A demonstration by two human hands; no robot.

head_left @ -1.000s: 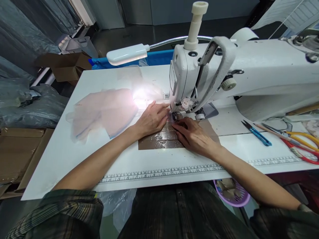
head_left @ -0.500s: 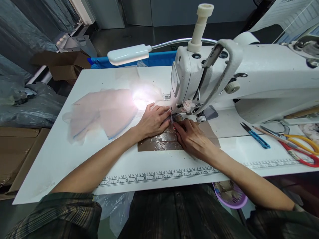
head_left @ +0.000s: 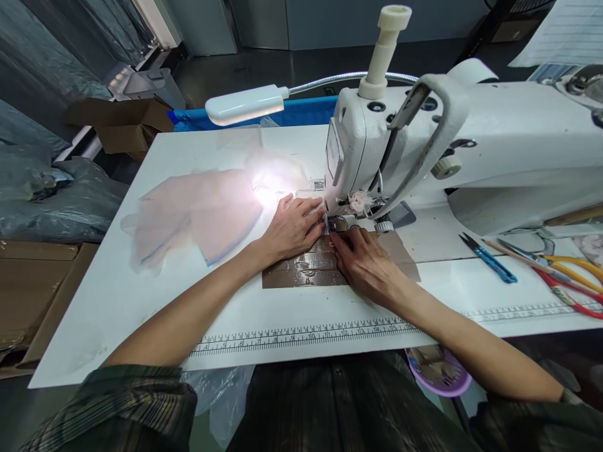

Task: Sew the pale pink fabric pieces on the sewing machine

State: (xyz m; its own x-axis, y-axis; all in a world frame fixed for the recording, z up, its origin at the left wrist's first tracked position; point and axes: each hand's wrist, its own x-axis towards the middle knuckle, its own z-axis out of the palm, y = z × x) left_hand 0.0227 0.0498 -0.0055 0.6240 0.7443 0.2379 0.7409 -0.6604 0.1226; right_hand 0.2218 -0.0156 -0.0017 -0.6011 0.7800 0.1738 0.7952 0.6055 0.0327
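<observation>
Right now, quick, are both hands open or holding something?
Left hand: open, palm down by the sewing machine.
Right hand: curled; can't tell if it's holding anything.

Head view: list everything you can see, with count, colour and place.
Sewing machine: 1, white, table's right half
Sheer fabric: count unclear, pale pink, table's left half
Shiny patch: 1, brown, partly beneath both hands
Gooseneck lamp: 1, white, near table's far edge
Thread snips: 1, blue, table's right
Scissors: apparently 2, yellow and red handles, beside snips
Ruler strip: 1, black-marked white, table's near edge
Table: 1, white, centre
Basket: 1, purple, below table
Cardboard boxes: 2, brown, left of table
Plastic bags: count unclear, clear, left
Sheeting: 1, blue, behind table
Lined paper: 1, white, upper right
Sleeves: 2, dark plaid, bottom
Left hand: 1, bare, left of machine's needle end
Right hand: 1, bare, in front of machine
</observation>
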